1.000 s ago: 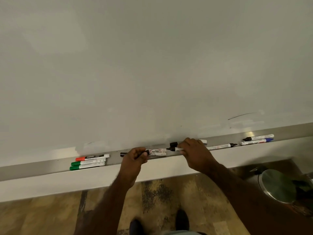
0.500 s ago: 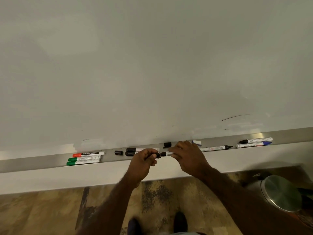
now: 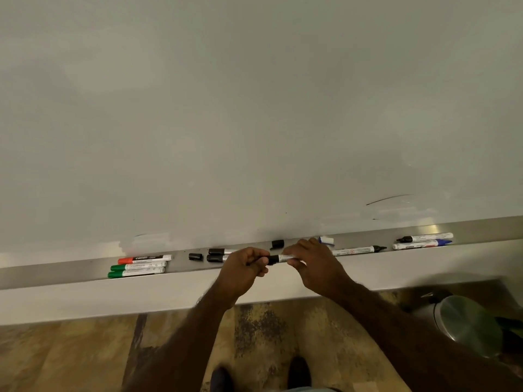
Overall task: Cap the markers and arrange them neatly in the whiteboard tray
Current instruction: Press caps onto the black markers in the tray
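Two hands: left hand [image 3: 243, 268] pinches black cap [image 3: 273, 259]; right hand [image 3: 312, 264] pinches marker [image 3: 283, 258].
Tray [image 3: 70, 267]: capped markers [image 3: 140, 266] left.

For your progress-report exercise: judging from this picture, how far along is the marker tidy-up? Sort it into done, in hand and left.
Done: the red marker and two green markers lie capped side by side at the tray's left. In hand: the left hand and right hand are pressing a black marker together with its cap. Left: loose black caps and an uncapped marker wait.
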{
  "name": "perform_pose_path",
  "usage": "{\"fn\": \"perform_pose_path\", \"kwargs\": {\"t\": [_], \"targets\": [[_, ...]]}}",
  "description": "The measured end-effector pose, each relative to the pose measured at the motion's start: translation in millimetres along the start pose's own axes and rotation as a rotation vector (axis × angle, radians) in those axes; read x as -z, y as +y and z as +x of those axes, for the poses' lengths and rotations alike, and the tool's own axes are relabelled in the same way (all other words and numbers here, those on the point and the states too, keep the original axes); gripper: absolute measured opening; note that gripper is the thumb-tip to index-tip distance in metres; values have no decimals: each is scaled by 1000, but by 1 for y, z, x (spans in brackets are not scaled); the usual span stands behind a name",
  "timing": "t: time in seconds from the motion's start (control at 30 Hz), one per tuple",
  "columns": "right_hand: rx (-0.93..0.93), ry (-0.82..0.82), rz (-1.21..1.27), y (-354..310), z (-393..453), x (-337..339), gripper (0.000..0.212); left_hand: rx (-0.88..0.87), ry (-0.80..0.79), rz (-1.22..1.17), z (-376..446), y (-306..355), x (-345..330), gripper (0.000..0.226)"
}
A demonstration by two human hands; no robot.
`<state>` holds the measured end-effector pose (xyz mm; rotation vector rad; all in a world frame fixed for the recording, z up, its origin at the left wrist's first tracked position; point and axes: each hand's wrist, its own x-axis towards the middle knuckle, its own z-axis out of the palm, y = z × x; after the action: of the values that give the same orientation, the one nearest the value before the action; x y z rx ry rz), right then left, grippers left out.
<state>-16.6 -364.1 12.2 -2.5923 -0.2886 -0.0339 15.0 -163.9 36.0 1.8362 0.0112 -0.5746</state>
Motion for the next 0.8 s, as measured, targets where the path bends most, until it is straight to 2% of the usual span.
{"fn": "perform_pose_path", "kwargs": {"t": [0.1, 0.2, 0.27, 0.37, 0.43, 0.57, 0.7, 0.8], "targets": [[-65, 5, -45, 5, 5, -4, 25, -46, 157, 225, 8, 0, 7, 12], [-119, -28, -137, 14, 4, -7, 25, -113, 505, 502, 8, -9, 32, 11], [-119, -28, -175, 18, 3, -8, 26, -83, 645, 670, 11, -23, 58, 18], [-95, 11, -171, 19, 3, -10, 27, -15, 598, 931, 16, -47, 89, 31], [-88, 45, -175, 20, 2, -9, 28, 0, 525, 986, 18, -52, 98, 31], [-207, 73, -233, 36, -4, 9, 27, -22, 471, 961, 20, -46, 106, 27], [-340, -28, -392, 65, -17, 32, 24, 6, 554, 829, 20, -40, 103, 17], [-341, -118, -379, 80, -22, 44, 30, -54, 598, 734, 17, -33, 90, 15]]}}
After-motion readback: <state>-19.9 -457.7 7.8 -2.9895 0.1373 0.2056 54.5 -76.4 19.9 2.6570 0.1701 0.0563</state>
